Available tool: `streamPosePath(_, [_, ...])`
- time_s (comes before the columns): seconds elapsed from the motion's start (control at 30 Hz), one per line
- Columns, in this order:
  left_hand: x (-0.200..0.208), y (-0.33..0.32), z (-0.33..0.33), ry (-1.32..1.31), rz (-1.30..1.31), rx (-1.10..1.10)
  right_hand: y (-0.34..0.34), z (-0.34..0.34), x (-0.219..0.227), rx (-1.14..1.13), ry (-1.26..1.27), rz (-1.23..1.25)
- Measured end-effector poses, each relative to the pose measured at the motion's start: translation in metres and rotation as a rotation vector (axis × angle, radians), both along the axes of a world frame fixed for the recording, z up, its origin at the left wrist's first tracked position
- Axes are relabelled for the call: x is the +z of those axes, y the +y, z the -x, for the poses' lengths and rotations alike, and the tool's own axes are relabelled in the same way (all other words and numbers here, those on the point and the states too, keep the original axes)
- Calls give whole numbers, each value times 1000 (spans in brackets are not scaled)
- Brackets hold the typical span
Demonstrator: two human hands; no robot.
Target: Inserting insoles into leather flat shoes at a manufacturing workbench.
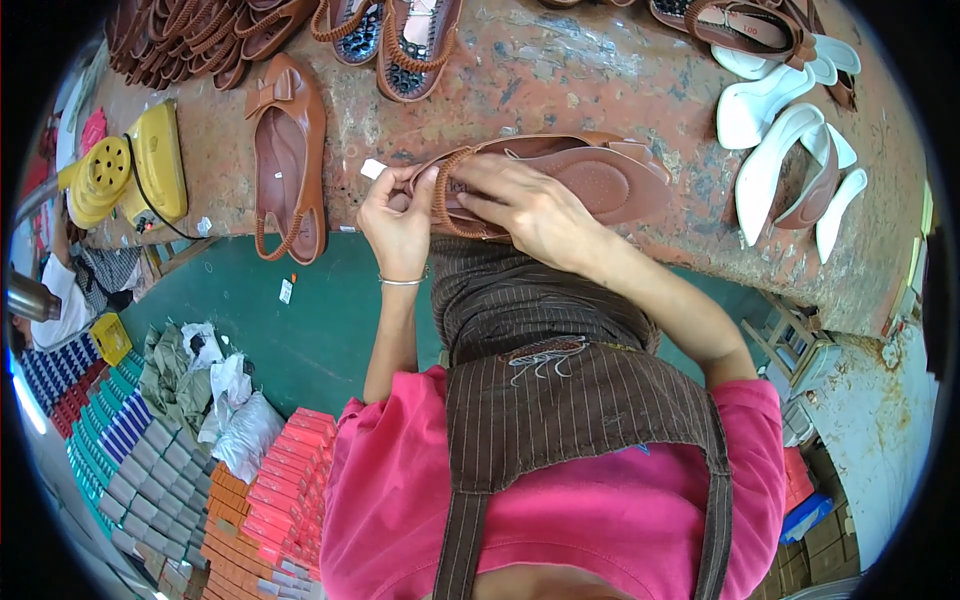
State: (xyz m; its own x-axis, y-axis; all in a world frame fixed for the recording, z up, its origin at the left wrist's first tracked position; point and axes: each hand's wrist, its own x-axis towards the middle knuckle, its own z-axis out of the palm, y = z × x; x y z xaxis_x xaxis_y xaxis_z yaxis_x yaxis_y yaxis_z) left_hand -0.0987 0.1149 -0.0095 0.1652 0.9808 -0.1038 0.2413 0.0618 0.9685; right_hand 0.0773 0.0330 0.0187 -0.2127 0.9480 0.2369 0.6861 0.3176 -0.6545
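Note:
A brown slingback flat shoe [600, 182] lies on the worktable's near edge, its toe to the right. My left hand [398, 220] pinches its heel end beside the ruched elastic strap [440, 185], thumb up against the strap. My right hand [535, 208] reaches over the opening, its curled fingers on the insole near the heel; the fingertips are partly hidden. Further left sits a matching brown shoe [290, 150] with a bow, toe pointing away from me. By my left hand lies a small white tag [373, 169].
Brown shoes [190, 35] pile up at the far left, and beaded sandals [415, 50] lie at the back. White shoe forms [775, 165] stand on the right. A yellow device [155, 165] with a black cord occupies the left edge. Red boxes [295, 480] are stacked below.

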Motion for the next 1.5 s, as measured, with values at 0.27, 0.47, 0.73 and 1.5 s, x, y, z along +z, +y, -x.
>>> streamPosePath(0.27, [9, 8, 0, 190, -89, -60, 0, 4, 12, 45, -180, 107])
streamPosePath(0.47, [16, 2, -5, 252, -118, -101, -19, -9, 29, -114, -323, 192])
streamPosePath(0.73, [53, -78, -35, 574, -265, -474, 16, -93, 58, -791, 370, 68])
streamPosePath(1.5, [-10, -111, -75, 666, -460, -789, -10, -15, 0, -583, -510, 38])
